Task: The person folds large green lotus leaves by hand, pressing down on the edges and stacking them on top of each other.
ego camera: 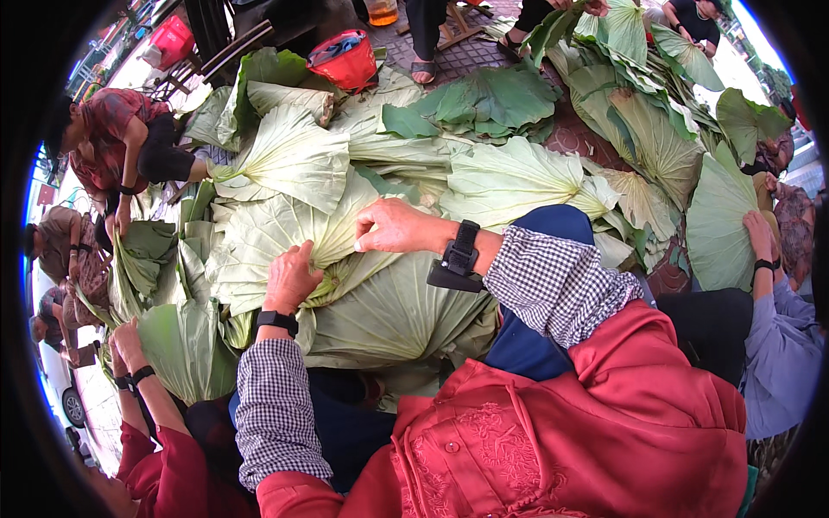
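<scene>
A broad pale lotus leaf [243,252] is spread over a heap of leaves in front of me. On its lower right part rests my left hand [293,277], fingers curled; its fingertips are partly hidden. My right hand [398,226] is bent over the leaf's right side, thumb and forefinger close together. Whether either hand grips the leaf edge is unclear. Between and below the hands shows a greenish leaf centre [331,280]. Closer to my knees lies another large lotus leaf [408,317], its veins fanning out.
More pale leaves [518,171] and a dark green pile [495,103] lie beyond. A red bucket [343,61] holds cloth. Co-workers' hands hold leaves at left [129,343] and right [759,233]. A person in a patterned shirt [113,139] bends over leaves at upper left.
</scene>
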{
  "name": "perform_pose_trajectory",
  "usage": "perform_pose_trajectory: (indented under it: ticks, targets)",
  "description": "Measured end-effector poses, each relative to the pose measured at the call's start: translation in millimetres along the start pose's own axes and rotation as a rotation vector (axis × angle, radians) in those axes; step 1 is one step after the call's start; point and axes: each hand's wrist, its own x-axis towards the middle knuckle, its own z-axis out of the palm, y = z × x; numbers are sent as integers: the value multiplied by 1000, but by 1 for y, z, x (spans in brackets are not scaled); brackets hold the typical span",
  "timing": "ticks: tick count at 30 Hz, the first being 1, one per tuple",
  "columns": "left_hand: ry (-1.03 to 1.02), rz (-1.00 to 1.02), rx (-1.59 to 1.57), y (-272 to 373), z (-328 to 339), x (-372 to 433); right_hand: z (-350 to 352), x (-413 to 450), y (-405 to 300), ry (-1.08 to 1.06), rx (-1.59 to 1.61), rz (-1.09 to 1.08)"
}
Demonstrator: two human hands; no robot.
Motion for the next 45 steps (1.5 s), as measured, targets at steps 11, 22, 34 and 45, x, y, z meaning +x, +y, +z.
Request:
perform_pose_trajectory:
  ticks: [11, 22, 34, 45]
  targets:
    - [598, -377, -505, 58, -92, -4, -6, -7, -16, -45, 466, 234]
    - [255, -297, -992, 128, -81, -29, -9, 3, -27, -27, 807, 30]
    - [381, -586, -1041, 38, -106, -16, -35, 0, -29, -225, 1019, 199]
    - [547, -532, -1217, -23, -77, -22, -40, -7, -35, -171, 964, 185]
